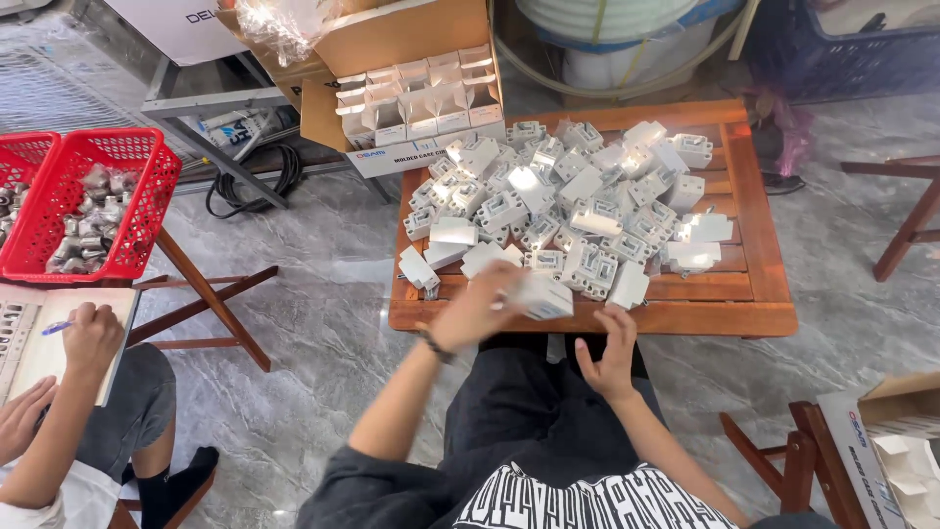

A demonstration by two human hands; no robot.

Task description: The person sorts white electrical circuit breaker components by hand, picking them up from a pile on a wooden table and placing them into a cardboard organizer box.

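- At the far left we see a co-worker's hand [91, 336] holding a blue pen [56, 327] over an open notebook [69, 343] on their lap.
- Just above that sits a red plastic basket [147, 186] with small grey metal parts inside, resting on a wooden stand.
- A coil of black cable [257, 181] lies on the grey marble floor [323, 323] beyond the basket.
- Further back an open cardboard box [392, 39] holds rows of small white cartons [421, 98], standing against the far edge of the worktop.
- Our left hand [475, 312] is closed around a small white carton [537, 294], held just above the near edge of the wooden worktop [754, 274]; the motion blurs the grip a little.
- Our right hand [612, 351] is open with fingers spread, holding nothing, just below the worktop's near edge and close beside the carton.
- Across the worktop a heap of grey-white moulded breakers [578, 206] spreads out, with flat white cartons mixed among them.
- At the lower right corner another open cardboard box [896, 441] shows white cartons inside, next to a wooden stand.
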